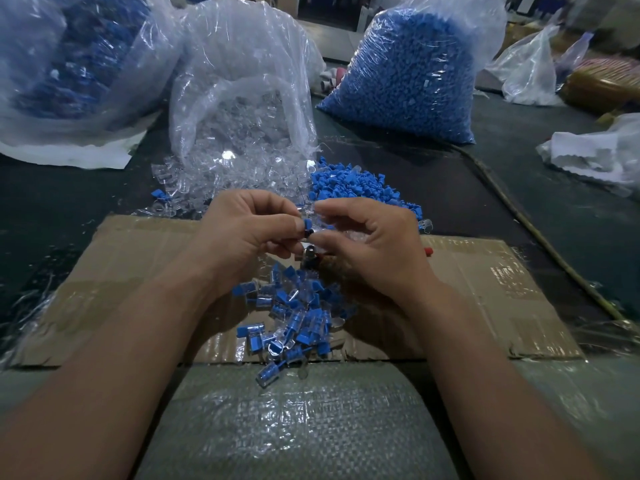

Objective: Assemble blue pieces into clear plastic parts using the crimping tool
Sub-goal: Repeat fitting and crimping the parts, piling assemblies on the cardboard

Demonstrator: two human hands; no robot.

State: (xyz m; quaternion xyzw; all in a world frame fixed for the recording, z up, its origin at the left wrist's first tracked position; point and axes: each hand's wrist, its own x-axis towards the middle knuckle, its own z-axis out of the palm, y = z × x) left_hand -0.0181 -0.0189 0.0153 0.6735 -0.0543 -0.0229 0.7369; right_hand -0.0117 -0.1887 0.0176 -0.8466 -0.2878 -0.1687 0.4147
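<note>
My left hand (247,228) pinches a small blue piece (307,224) between thumb and forefinger. My right hand (372,237) holds a clear plastic part (309,208) against it, fingertips almost touching the left hand's. Just below the hands stands the metal tip of the crimping tool (308,255), mostly hidden by my right palm; a red bit (429,251) of it shows at the right. A heap of assembled blue-and-clear parts (294,317) lies on the cardboard sheet (138,271) under my wrists. Loose clear parts (221,181) and loose blue pieces (349,185) lie behind the hands.
An open bag of clear parts (242,98) stands at the back centre. A full bag of blue pieces (405,74) is at the back right, another bag with blue contents (69,57) at the back left. White bags (595,157) lie far right. A woven sack (294,427) is nearest me.
</note>
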